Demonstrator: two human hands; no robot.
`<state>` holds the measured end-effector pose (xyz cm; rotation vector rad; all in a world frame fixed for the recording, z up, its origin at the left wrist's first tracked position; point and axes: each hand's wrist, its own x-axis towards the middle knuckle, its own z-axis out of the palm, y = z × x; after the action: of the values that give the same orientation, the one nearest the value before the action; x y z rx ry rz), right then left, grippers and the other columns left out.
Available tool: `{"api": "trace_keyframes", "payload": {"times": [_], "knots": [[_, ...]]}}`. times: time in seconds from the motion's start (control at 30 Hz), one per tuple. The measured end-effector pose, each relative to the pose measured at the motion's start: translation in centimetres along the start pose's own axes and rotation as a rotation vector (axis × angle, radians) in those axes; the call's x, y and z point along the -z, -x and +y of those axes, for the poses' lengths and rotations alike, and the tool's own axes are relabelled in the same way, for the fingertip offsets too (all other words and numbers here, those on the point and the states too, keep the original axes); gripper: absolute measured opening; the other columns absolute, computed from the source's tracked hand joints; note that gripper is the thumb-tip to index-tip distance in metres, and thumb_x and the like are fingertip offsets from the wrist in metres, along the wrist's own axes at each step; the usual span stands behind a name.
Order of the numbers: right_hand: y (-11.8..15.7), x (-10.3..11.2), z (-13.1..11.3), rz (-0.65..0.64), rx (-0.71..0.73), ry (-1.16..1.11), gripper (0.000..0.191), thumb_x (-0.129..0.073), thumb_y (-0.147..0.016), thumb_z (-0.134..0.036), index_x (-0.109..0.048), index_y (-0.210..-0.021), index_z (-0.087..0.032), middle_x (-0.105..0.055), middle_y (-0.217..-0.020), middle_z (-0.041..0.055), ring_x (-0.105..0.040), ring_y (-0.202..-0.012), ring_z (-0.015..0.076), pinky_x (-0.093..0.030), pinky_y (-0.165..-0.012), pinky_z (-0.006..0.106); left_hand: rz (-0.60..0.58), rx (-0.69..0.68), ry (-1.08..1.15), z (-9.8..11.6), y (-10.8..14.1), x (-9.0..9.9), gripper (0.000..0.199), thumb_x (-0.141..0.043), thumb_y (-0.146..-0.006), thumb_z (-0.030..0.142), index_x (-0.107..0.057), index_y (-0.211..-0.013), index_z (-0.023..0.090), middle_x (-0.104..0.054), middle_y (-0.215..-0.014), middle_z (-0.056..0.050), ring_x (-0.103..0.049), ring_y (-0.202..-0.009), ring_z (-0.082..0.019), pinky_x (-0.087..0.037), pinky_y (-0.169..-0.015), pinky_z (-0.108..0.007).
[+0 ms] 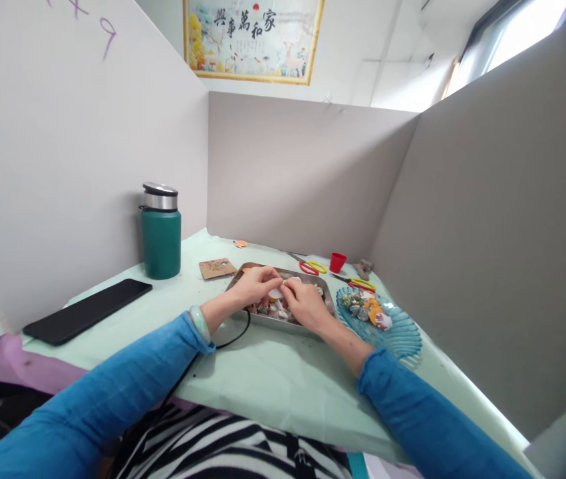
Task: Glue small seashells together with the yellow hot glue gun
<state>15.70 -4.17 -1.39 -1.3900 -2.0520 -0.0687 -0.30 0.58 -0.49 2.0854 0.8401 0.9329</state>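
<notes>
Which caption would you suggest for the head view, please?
Left hand and right hand, close together over a metal tray of small pieces, beside a blue plate.

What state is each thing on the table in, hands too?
Green bottle: upright, lid on
Black slab: lying flat
Brown card: lying flat
Red cup: upright
Two scissors: lying down, open or shut unclear
Metal tray: holding small pieces
Blue plate: holding small ornaments
Left hand, right hand: close together over tray

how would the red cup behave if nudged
The red cup looks small and plastic, so it is probably light. Its base appears narrower than its rim, so it may tip easily. Being round, it could then roll.
</notes>
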Motion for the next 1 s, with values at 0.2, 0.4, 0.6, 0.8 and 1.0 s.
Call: {"api": "trace_keyframes", "payload": {"times": [0.2, 0.4, 0.6, 0.8, 1.0], "knots": [[0.01, -0.11, 0.08, 0.006, 0.005, 0.002, 0.033, -0.035, -0.091, -0.034, -0.060, -0.078, -0.018, -0.064, -0.070, 0.0020, -0.053, -0.060, 0.0114, -0.030, -0.056, 0.021, -0.001, 0.003, -0.002, 0.10, 0.06, 0.02, 0.032, -0.048, -0.078, 0.046, -0.053, -0.082, 0.014, -0.056, -0.061, 0.002, -0.051, -0.039, -0.007, -0.034, -0.035, -0.015], [-0.03, -0.02, -0.06, -0.001, 0.001, 0.006, 0.031, -0.035, -0.091, -0.033, -0.061, -0.079, -0.018, -0.064, -0.070, 0.0020, -0.053, -0.061, 0.0117, -0.030, -0.057, 0.022, -0.003, 0.003, -0.003, 0.26, 0.04, 0.06, 0.033, -0.049, -0.077, 0.046, -0.053, -0.082, 0.014, -0.056, -0.060, 0.002, -0.050, -0.038, -0.007, -0.034, -0.035, -0.015], [-0.06, -0.13, 0.06, -0.001, 0.004, 0.002, 0.032, -0.035, -0.091, -0.034, -0.060, -0.078, -0.018, -0.064, -0.070, 0.0020, -0.053, -0.061, 0.0115, -0.030, -0.057, 0.021, -0.004, 0.010, -0.012, 0.42, 0.14, 0.06, 0.032, -0.049, -0.077, 0.046, -0.053, -0.082, 0.014, -0.054, -0.058, 0.003, -0.051, -0.038, -0.007, -0.035, -0.035, -0.016], [-0.09, -0.19, 0.10, -0.001, 0.007, 0.016, 0.032, -0.035, -0.091, -0.034, -0.059, -0.077, -0.018, -0.064, -0.071, 0.0020, -0.053, -0.060, 0.0111, -0.029, -0.056, 0.021, -0.002, -0.002, -0.038, 0.15, 0.07, -0.04, 0.032, -0.048, -0.078, 0.046, -0.053, -0.081, 0.015, -0.052, -0.054, 0.004, -0.052, -0.038, -0.009, -0.036, -0.035, -0.017], [-0.06, -0.13, 0.12, -0.011, 0.008, 0.024, 0.032, -0.035, -0.091, -0.034, -0.059, -0.077, -0.018, -0.064, -0.071, 0.0023, -0.052, -0.060, 0.0110, -0.028, -0.056, 0.021, 0.013, 0.002, -0.049, 0.31, 0.17, -0.05, 0.032, -0.049, -0.077, 0.046, -0.054, -0.081, 0.014, -0.052, -0.052, 0.003, -0.051, -0.038, -0.009, -0.034, -0.033, -0.016]]}}
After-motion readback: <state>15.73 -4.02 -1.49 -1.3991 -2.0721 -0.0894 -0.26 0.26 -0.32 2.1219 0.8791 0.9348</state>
